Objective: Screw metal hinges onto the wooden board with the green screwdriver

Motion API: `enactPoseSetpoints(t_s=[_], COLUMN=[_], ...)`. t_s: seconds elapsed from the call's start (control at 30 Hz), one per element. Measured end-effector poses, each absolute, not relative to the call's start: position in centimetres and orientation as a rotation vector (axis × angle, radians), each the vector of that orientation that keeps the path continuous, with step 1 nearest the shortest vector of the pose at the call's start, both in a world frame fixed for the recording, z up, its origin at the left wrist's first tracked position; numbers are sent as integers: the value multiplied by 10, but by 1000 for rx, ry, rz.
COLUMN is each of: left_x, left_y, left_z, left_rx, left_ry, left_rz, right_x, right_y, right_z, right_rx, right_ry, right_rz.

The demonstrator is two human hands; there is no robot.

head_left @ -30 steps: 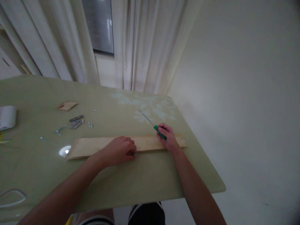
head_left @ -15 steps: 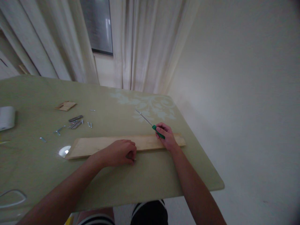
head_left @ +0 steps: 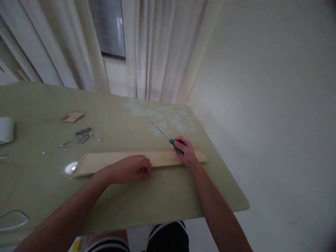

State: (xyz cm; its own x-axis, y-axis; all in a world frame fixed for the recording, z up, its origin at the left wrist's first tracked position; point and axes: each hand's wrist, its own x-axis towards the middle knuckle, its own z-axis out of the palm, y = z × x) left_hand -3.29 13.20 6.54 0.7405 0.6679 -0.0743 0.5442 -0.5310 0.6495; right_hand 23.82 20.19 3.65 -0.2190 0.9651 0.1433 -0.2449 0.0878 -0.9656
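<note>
A long pale wooden board [head_left: 99,161] lies flat on the table, running left to right under both hands. My right hand [head_left: 185,151] grips the green handle of a screwdriver [head_left: 176,146] above the board's right part. Its metal shaft points up and to the left, and a thin piece that may be a screw continues beyond the tip. My left hand [head_left: 133,168] rests across the board's front edge with fingers pinched. A tiny bright thing shows at those fingertips, too small to name.
Several metal plates [head_left: 83,138] and loose screws [head_left: 99,138] lie left behind the board, near a small wooden piece [head_left: 72,117]. A white roll [head_left: 6,130] stands at far left, with a pale cable loop [head_left: 15,219] nearer. A wall borders the right side.
The whole view has shifted slightly. My left fingers have moved a little around the small thing at their tips. My right hand keeps the screwdriver in nearly the same pose.
</note>
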Motion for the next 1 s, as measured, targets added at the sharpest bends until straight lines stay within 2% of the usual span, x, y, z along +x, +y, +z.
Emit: enactPoseSetpoints(t_s=[0.27,1.0], left_x=[-43,-38], left_y=[147,148], left_z=[66,52], left_rx=[2092,1938], left_ry=[1044,1053], left_rz=[453,477], right_x=[239,242], right_y=[200,202], right_z=[36,33], right_rx=[-840,-829], right_ry=[-1280,-1322], right_rz=[1386,1367])
